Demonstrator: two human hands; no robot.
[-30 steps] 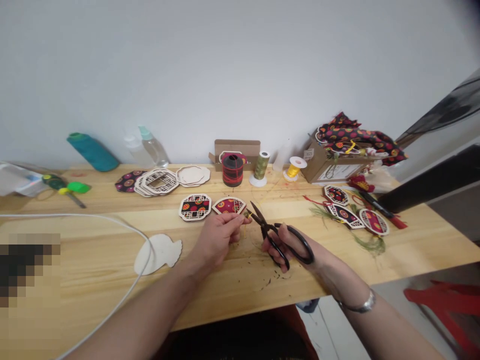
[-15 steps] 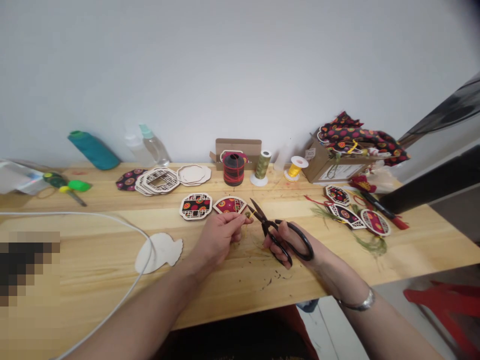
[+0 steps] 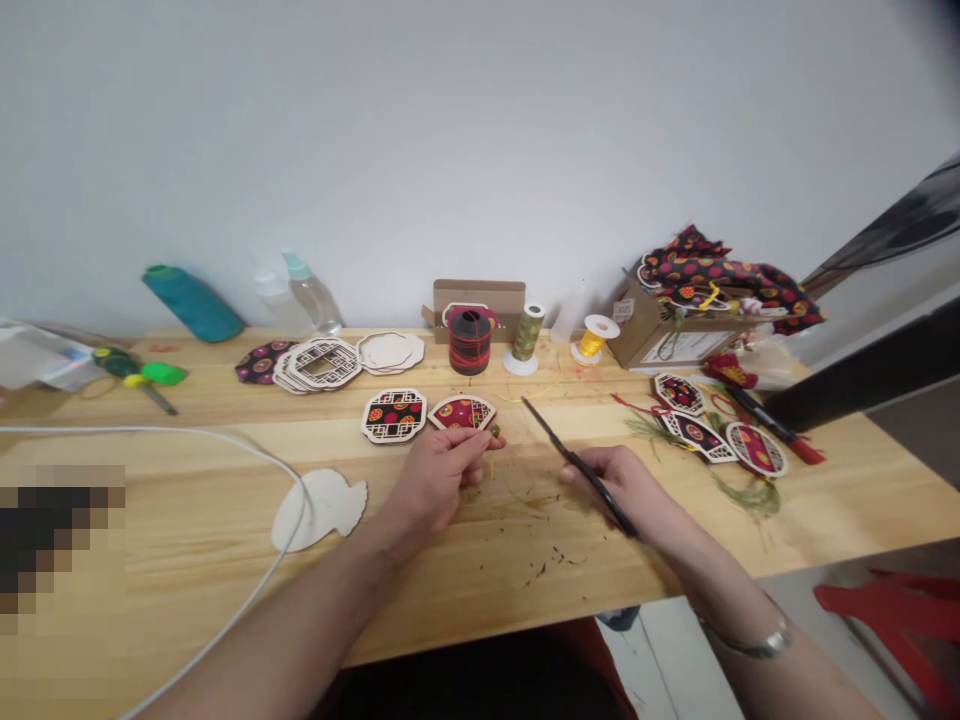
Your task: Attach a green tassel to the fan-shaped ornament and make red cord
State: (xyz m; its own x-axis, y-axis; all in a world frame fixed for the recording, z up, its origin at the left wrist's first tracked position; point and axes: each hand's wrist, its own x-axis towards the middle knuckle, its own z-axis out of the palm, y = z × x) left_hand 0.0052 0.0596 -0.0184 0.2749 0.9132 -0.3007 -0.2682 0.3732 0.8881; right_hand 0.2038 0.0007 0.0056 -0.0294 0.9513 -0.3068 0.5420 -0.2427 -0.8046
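Observation:
Pinched in the fingertips of my left hand is a small dark olive bead with a short yellow thread hanging below it. My right hand is wrapped round the black-handled scissors, turned edge-on, their tip pointing up and left, apart from the bead. Just beyond my left hand lies a fan-shaped wooden piece with patterned red fabric. Left of that is a rounded-square framed piece. A bit of yellow thread lies on the table beyond the scissors' tip.
At the back stand a red-and-black thread spool, a green spool and a yellow spool. A cardboard box carries patterned cloth. Finished ornaments lie right. A white cable crosses a pale wooden cutout.
My right hand has drawn the scissors to the right, away from the bead, and turned them edge-on. The yellow thread between the blades is gone from there. My left hand keeps its pinch.

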